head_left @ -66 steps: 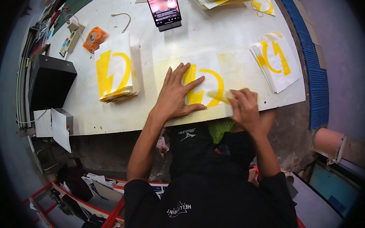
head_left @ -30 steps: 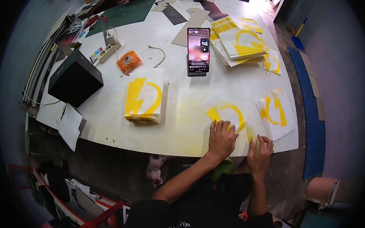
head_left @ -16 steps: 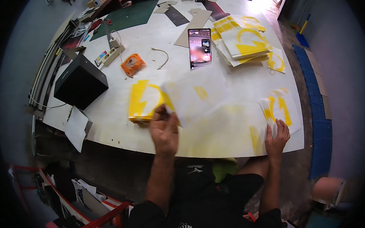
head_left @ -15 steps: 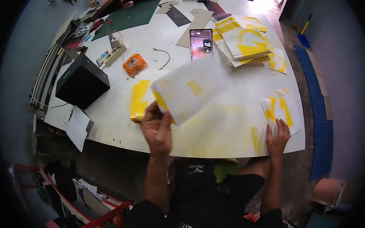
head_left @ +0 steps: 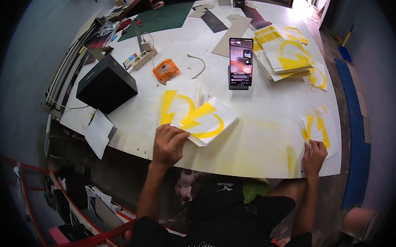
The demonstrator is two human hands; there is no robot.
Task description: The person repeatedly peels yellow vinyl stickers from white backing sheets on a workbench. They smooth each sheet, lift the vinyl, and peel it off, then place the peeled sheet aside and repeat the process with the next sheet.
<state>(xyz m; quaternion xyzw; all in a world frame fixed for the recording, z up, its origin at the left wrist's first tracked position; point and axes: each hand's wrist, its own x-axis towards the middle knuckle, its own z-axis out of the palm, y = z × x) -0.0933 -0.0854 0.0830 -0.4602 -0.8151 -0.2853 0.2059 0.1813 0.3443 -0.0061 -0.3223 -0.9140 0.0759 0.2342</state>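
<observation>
My left hand point(head_left: 169, 144) is closed on the near corner of a flat white paper bag point(head_left: 211, 120) with a yellow bolt-and-curve print. The bag is tilted and its printed side faces up. Just behind it, and partly covered by it, lies a left pile of similar printed bags point(head_left: 170, 105). At the right of the table, my right hand point(head_left: 315, 157) grips the near edge of a small stack of paper bags point(head_left: 320, 126), its thumb at the left side and its fingers on top.
A lit phone point(head_left: 241, 62) stands upright at the middle of the white table point(head_left: 260, 138). Behind its right side is a bigger heap of printed bags point(head_left: 288, 55). A black box point(head_left: 106, 85), a power strip point(head_left: 143, 59), an orange packet point(head_left: 165, 71) and a short cable point(head_left: 200, 64) lie leftward.
The bag in my left hand has turned from a mostly blank side to its yellow printed side and come lower, over the left pile. My right hand stays on its stack. The view has shifted slightly.
</observation>
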